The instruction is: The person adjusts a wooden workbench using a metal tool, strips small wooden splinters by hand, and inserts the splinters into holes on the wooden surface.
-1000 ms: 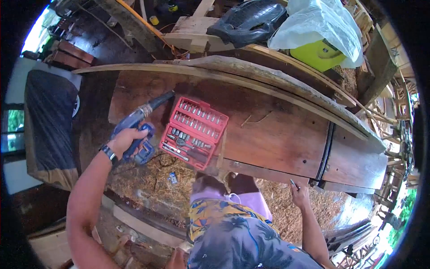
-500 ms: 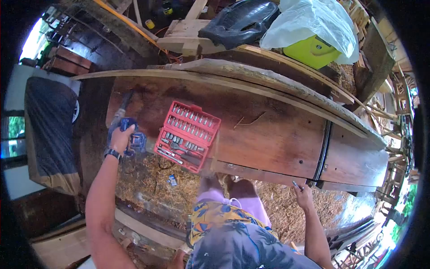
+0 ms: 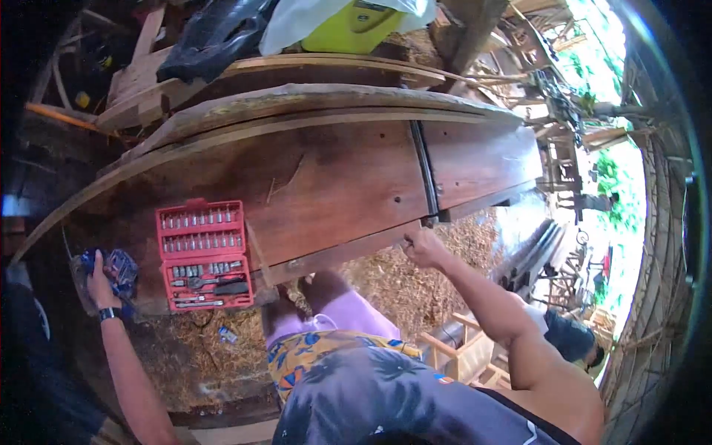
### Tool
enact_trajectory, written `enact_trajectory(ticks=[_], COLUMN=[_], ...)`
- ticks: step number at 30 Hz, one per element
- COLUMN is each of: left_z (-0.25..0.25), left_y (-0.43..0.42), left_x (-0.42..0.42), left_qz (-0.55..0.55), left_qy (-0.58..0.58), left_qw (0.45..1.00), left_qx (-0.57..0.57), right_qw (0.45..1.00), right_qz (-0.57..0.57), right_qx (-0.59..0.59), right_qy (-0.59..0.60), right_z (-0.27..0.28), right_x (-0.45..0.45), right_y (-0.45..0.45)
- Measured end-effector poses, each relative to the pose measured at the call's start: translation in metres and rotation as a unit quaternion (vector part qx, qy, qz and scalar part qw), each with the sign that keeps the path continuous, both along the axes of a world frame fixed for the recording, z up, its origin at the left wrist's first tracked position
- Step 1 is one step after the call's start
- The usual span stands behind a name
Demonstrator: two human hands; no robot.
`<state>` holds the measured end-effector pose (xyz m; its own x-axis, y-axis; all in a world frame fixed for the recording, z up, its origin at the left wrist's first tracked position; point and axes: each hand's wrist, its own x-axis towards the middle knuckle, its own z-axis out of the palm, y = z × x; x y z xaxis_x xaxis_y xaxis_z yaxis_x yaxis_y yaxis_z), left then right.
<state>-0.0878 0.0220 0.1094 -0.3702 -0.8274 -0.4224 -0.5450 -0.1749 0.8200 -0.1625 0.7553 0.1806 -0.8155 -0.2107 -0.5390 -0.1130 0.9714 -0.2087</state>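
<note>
At the far left, my left hand [image 3: 98,285] is closed on a blue power tool [image 3: 119,273] that rests on the left end of the wooden bench [image 3: 341,178]. Just right of it lies an open red socket set case [image 3: 248,259] with rows of metal sockets and a ratchet. My right hand [image 3: 423,247] is at the front edge of the bench, near the dark strip [image 3: 425,167] across the boards. Its fingers are closed on a small thing I cannot make out.
A thin twig [image 3: 285,180] lies on the boards. Behind them are a long curved plank [image 3: 326,96], a black plastic piece [image 3: 219,37] and a lime-green container [image 3: 354,28] under plastic. Wood shavings [image 3: 378,280] cover the floor. Another person [image 3: 569,337] is at the lower right.
The view has swung to the right. My left hand has kept hold of the blue tool, now at the bench's left end. My right hand stays by the front edge, nearer the dark strip.
</note>
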Motion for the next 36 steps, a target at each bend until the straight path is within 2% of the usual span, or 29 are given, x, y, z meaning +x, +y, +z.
enact_trajectory(ticks=[3,5,7,9,11,12,13,15,16,18,20,24,28,30,31,33,35,36], left_z=[-0.040,-0.045,-0.030,-0.026,-0.011,-0.004,0.000,0.017,0.020,0.027,0.046,0.007,-0.051,-0.065,-0.074,-0.101,-0.114,-0.117], left_y=[-0.038,-0.040,-0.025,-0.019,-0.007,0.000,0.007,0.045,0.070,0.117,0.222,0.360,0.422,0.435,0.439,0.439,0.439,0.442], left_x=[0.016,0.026,0.022,0.025,0.024,0.023,0.022,0.012,0.007,-0.008,-0.045,-0.105,-0.165,-0.195,-0.206,-0.223,-0.238,-0.245], left_qz=[-0.058,-0.080,-0.088,-0.105,-0.137,-0.149,-0.144,-0.116,-0.136,-0.180,-0.223,-0.349,-0.371,-0.358,-0.352,-0.313,-0.281,-0.269], left_qy=[-0.047,-0.113,-0.162,-0.202,-0.233,-0.248,-0.257,-0.271,-0.226,-0.133,-0.110,0.041,0.043,-0.055,-0.105,-0.133,-0.164,-0.182], left_qw=[0.995,0.970,0.955,0.931,0.893,0.872,0.846,0.782,0.761,0.703,0.793,0.827,0.845,0.857,0.859,0.835,0.822,0.825], left_qx=[-0.059,-0.202,-0.234,-0.286,-0.359,-0.396,-0.443,-0.549,-0.593,-0.675,-0.556,-0.438,-0.383,-0.368,-0.358,-0.433,-0.467,-0.463], right_qw=[0.995,0.983,0.978,0.975,0.963,0.958,0.952,0.931,0.916,0.925,0.926,0.901,0.840,0.828,0.808,0.742,0.743,0.781], right_qz=[0.083,0.150,0.172,0.164,0.220,0.229,0.239,0.317,0.357,0.346,0.343,0.393,0.510,0.543,0.573,0.635,0.627,0.580], right_qx=[0.015,-0.008,0.077,0.148,0.129,0.156,0.183,0.158,0.142,0.144,0.154,0.181,0.183,0.134,0.117,0.090,0.147,0.214], right_qy=[0.049,0.110,0.088,0.041,0.087,0.068,0.049,0.092,0.115,0.066,0.033,0.006,0.022,0.032,0.071,0.192,0.182,0.091], right_z=[-0.011,-0.020,-0.031,-0.005,-0.029,-0.024,-0.018,-0.044,-0.055,-0.056,-0.068,-0.090,-0.099,-0.073,-0.072,-0.078,-0.080,-0.074], right_x=[-0.034,-0.066,-0.107,-0.148,-0.189,-0.206,-0.222,-0.257,-0.272,-0.292,-0.302,-0.316,-0.321,-0.318,-0.316,-0.314,-0.314,-0.312], right_y=[0.018,0.032,0.046,0.022,0.039,0.031,0.021,0.033,0.035,0.018,0.010,0.012,0.024,0.010,0.009,0.013,0.008,-0.005])
